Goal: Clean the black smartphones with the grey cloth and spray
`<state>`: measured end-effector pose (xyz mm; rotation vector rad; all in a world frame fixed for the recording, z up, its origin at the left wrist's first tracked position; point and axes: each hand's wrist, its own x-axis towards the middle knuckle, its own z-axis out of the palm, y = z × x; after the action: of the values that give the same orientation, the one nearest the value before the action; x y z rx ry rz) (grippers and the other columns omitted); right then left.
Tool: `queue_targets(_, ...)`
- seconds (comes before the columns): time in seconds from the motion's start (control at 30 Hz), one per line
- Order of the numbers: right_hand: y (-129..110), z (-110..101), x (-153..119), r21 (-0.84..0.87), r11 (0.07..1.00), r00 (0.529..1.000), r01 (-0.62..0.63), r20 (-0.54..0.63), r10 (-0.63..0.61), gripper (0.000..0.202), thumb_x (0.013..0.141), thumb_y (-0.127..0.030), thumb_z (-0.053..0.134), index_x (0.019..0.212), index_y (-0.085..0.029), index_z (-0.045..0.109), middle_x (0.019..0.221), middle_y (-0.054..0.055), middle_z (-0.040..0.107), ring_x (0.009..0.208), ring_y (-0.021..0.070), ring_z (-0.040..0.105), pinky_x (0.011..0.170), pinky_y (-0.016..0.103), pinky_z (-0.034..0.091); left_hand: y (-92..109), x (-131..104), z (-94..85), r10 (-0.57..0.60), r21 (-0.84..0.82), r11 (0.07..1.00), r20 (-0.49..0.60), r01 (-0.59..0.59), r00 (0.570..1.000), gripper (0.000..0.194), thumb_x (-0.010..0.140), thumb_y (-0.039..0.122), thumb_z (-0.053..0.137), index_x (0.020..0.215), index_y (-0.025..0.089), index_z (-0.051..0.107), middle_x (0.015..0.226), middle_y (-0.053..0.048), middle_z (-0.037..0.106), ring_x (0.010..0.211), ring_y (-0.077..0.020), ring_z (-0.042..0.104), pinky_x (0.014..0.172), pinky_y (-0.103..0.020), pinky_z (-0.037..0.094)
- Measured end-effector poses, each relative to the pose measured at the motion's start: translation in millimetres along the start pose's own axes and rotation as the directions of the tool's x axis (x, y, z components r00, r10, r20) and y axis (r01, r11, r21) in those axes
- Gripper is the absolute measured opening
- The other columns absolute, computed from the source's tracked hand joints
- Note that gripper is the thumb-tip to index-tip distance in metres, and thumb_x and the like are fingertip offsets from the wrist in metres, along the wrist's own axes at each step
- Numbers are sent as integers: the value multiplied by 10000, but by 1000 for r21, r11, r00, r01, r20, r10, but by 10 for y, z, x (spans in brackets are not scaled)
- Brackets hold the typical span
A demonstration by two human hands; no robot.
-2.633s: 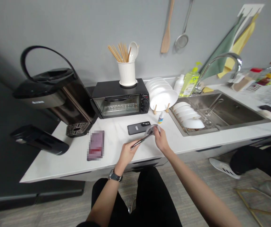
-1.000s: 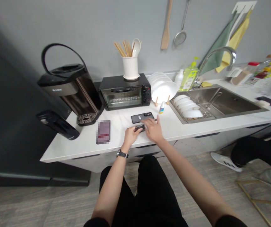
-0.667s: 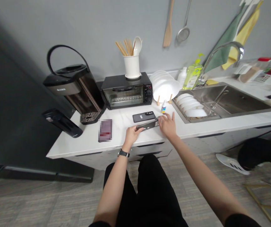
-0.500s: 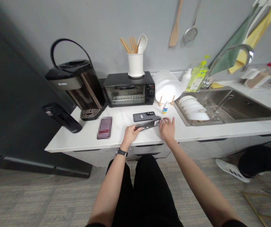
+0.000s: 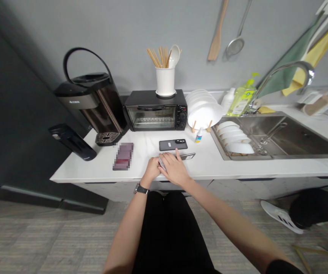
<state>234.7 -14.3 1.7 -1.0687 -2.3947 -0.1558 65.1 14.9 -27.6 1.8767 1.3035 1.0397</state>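
My left hand [image 5: 151,169] grips the left end of a dark smartphone [image 5: 188,156] above the counter's front part. Across the phone lies my right hand [image 5: 174,168], palm down with its fingers stretched out, covering most of it. A light grey patch shows between the hands; I cannot tell whether it belongs to the phone. Just behind them a second phone [image 5: 173,145] lies with its dark back and cameras up. A small white bottle [image 5: 199,136] with a blue and yellow label stands to the right. To the left lies a blurred-out purplish rectangular item [image 5: 123,156].
Behind are a toaster oven [image 5: 155,112] bearing a white utensil holder [image 5: 165,82], and racked plates [image 5: 204,112]. At left stand a drinks dispenser [image 5: 95,106] and a dark flask [image 5: 72,141]. A sink [image 5: 303,131] with bowls is at right. Another person's shoe [image 5: 280,215] shows below.
My right hand has moved left from the phone's right end to lie across it, near my left hand. The held phone has come lower and closer. The view has shifted slightly.
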Motion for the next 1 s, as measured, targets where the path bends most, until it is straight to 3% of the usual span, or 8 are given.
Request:
queue_targets(0.07,206,-78,-48,-58,998,1000,-2,28,4,541,1090,-511,484,1471,-138,574,1390,170,686,1295,320,593,1339,607,112,13,5,12,-2,-8,1000,-1,2,1000,247,858,294,675,663,148,715,622,-9,668,634,-165,579,617,-244,401)
queue_targets(0.17,618,-252,-170,-174,970,985,-172,-18,172,493,1067,-558,521,1281,-147,690,1218,169,744,1229,360,613,1302,658,162,33,27,57,-7,-29,1000,-10,6,1000,285,927,399,657,835,161,784,732,-16,734,686,-178,628,637,-242,430)
queue_targets(0.23,721,-318,-176,-223,941,967,-254,-64,245,430,1072,-531,528,1141,-161,736,1115,160,769,1268,385,591,1286,685,164,28,44,78,-12,-37,999,-14,11,1000,293,927,426,671,859,168,792,744,-18,743,691,-183,639,639,-243,441)
queue_targets(0.5,-171,103,446,-135,981,990,-139,-31,136,401,1110,-310,449,927,-184,783,885,84,801,1041,258,688,1354,586,76,-93,35,-14,-43,-29,999,-17,42,999,294,866,237,631,581,163,638,608,-52,673,587,-167,567,577,-258,374)
queue_targets(0.57,-87,113,434,-140,976,985,-166,-65,158,373,1096,-268,462,933,-189,789,902,75,806,1100,259,684,1360,569,87,-100,49,-19,-46,-46,998,-6,46,999,299,886,269,623,609,162,650,630,-44,681,604,-165,580,587,-252,394)
queue_targets(0.73,574,-158,3,-164,920,926,-356,-192,324,370,1085,-210,426,1002,-170,784,1004,120,805,1216,330,638,1313,675,159,-85,98,52,-54,-116,992,9,55,999,314,889,432,686,734,160,709,671,-8,679,608,-154,575,581,-245,424)
queue_targets(0.8,647,-202,-77,-167,907,912,-385,-222,346,377,1088,-208,414,992,-170,777,1022,127,801,1256,343,614,1303,679,185,-84,110,69,-50,-134,990,3,50,999,328,877,450,700,720,162,702,657,-4,665,599,-151,561,572,-247,420)
queue_targets(1.0,-69,163,230,-163,954,957,-254,-182,223,323,1100,-243,440,980,-210,738,973,62,781,1130,251,641,1356,575,112,-145,106,-6,-30,-136,990,-9,28,1000,277,823,322,699,602,163,643,597,-1,633,601,-144,536,571,-240,396)
